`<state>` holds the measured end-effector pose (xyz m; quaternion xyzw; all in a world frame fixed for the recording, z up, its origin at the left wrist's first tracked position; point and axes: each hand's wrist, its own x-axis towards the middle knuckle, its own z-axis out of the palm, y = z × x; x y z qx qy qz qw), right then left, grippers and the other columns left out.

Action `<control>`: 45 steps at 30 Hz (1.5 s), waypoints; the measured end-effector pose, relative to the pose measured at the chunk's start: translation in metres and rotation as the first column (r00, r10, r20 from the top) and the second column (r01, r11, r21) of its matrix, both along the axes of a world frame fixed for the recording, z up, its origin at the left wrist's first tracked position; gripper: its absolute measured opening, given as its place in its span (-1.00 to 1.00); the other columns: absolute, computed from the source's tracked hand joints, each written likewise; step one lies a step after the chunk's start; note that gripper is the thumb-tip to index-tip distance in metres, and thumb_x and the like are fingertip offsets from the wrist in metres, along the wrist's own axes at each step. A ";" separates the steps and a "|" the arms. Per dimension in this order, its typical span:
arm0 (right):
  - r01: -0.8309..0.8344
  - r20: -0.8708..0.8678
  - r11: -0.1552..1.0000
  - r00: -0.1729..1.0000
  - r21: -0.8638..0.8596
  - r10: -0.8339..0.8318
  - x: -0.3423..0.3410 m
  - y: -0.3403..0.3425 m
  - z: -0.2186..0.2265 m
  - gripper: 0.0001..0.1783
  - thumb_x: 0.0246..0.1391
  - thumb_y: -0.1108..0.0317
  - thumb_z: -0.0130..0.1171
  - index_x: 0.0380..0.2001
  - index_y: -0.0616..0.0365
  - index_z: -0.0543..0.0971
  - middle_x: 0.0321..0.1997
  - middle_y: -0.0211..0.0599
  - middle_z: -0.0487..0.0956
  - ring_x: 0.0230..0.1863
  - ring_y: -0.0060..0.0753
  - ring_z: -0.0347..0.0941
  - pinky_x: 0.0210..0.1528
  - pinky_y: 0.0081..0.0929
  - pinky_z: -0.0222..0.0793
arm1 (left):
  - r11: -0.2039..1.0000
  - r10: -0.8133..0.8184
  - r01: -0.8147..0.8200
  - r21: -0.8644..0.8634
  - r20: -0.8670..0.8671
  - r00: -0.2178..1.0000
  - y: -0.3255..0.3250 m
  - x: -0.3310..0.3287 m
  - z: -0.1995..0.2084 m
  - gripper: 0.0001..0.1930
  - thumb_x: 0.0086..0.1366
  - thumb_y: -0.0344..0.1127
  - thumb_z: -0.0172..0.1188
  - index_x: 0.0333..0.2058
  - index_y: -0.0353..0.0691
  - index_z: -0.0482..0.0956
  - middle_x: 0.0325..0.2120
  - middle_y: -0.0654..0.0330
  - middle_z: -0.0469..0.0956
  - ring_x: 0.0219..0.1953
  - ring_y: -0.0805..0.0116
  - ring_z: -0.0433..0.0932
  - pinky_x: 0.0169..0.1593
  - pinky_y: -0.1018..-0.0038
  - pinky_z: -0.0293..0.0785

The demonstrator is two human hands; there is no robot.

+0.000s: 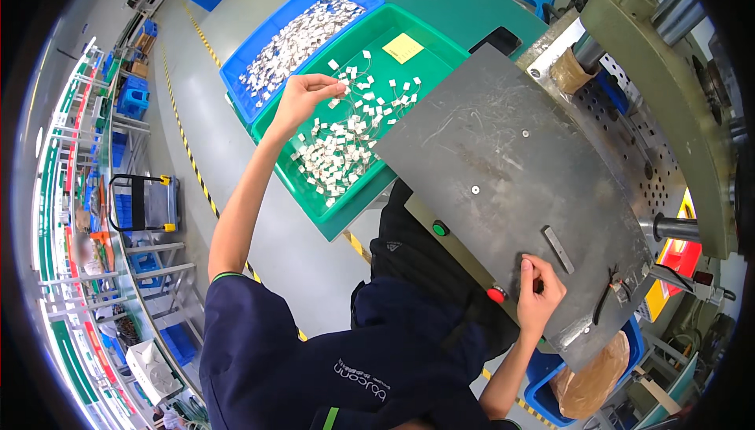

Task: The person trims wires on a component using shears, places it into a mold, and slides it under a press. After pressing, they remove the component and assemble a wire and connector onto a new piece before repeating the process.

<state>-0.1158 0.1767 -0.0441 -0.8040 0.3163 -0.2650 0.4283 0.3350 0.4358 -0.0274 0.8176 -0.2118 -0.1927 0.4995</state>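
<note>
Over a green tray (pixel 287 178) my left hand (pixel 305 101) pinches a small white piece (pixel 344 86) on a thin wire between thumb and fingertips. Many similar white wired pieces (pixel 334 155) lie scattered and heaped in that tray. My right hand (pixel 541 292) hovers by the near edge of a dark metal plate (pixel 487 139), its fingers curled in toward the thumb; what they hold, if anything, is too small to make out. Just beyond those fingers, a short grey metal bar (pixel 558 249) rests on the plate. Dark wires with a small part (pixel 613 292) lie farther right.
A blue tray (pixel 236 88) full of small whitish pieces adjoins the green one, which has a yellow note (pixel 403 48) in it. A heavy press frame (pixel 668 60) rises at right. Green (pixel 440 229) and red (pixel 496 295) buttons sit along the machine's front. A phone (pixel 501 40) lies behind.
</note>
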 end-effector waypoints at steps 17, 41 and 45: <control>0.046 -0.023 0.999 0.999 0.023 -0.045 -0.006 -0.001 0.002 -0.93 0.27 0.49 0.32 -0.25 0.26 0.72 -0.61 -0.59 0.37 -0.55 -0.75 0.20 -0.49 -0.65 0.08 | 0.983 -0.111 0.094 -0.159 -0.099 0.989 -0.039 -0.053 0.041 -0.86 0.38 -0.37 0.36 -0.25 -0.35 0.70 -0.38 0.17 0.72 -0.34 0.52 0.63 -0.14 0.55 0.52; 0.125 0.273 0.706 0.864 0.697 -0.423 -0.066 -0.007 0.016 -0.85 0.15 0.67 0.38 -0.34 0.30 0.57 -0.33 -0.06 0.74 -0.34 -0.33 0.71 -0.24 -0.42 0.66 | 0.674 -0.630 0.730 -0.108 0.430 0.646 -0.216 -0.261 0.003 -0.72 0.20 -0.47 0.44 -0.09 -0.20 0.70 -0.04 0.20 0.61 0.10 0.07 0.53 0.16 0.16 0.46; 0.169 0.166 0.666 0.897 0.727 -0.409 -0.062 0.009 0.015 -0.85 0.15 0.68 0.38 -0.21 0.40 0.64 -0.31 -0.05 0.74 -0.29 -0.29 0.73 -0.18 -0.34 0.72 | 0.667 -0.615 0.741 -0.074 0.507 0.604 -0.205 -0.270 -0.020 -0.78 0.16 -0.46 0.47 -0.19 -0.25 0.74 -0.10 0.17 0.68 0.00 0.13 0.63 0.13 0.21 0.54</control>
